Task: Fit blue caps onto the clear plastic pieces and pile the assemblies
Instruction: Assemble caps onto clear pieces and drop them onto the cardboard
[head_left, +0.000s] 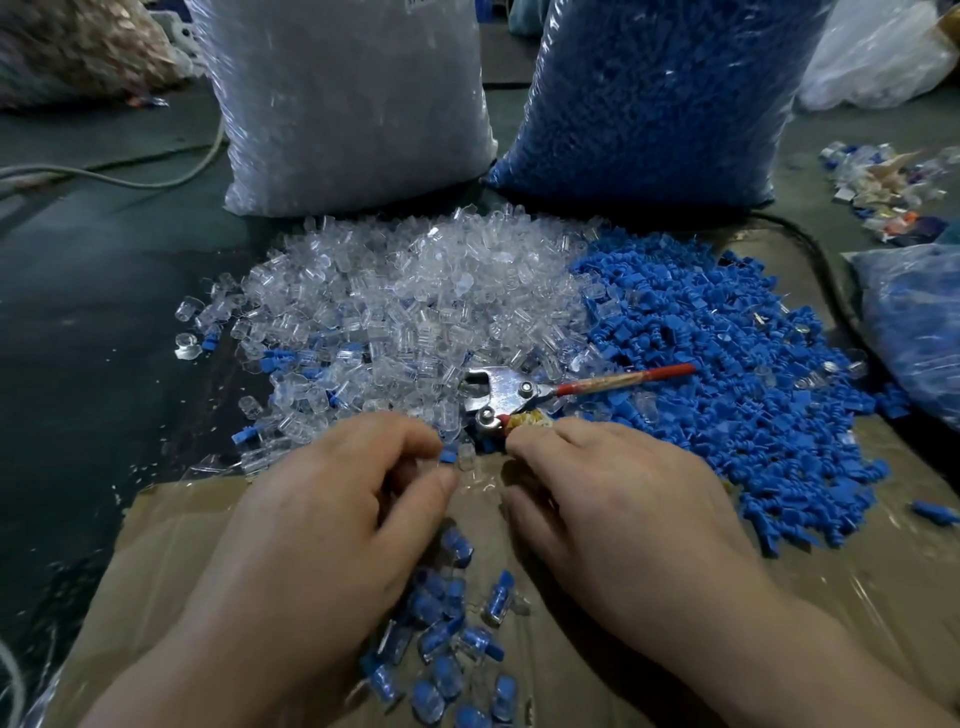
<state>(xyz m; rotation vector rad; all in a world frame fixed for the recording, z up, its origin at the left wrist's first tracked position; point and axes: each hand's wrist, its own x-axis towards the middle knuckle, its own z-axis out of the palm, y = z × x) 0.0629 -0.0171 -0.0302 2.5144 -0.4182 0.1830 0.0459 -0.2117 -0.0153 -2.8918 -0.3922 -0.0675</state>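
Head view: our left hand (332, 499) pinches a blue cap (448, 457) beside a clear piece (466, 458); our right hand (618, 499) curls against the pliers (501, 395); we cannot tell its grasp.

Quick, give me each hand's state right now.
Left hand: pinching a blue cap between thumb and forefinger.
Right hand: fingers curled over the pliers' wrapped handle; grip cannot be told.

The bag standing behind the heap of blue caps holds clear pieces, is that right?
Not quite: in the head view the bag standing behind the heap of blue caps holds blue parts. The clear-filled bag stands left of it.
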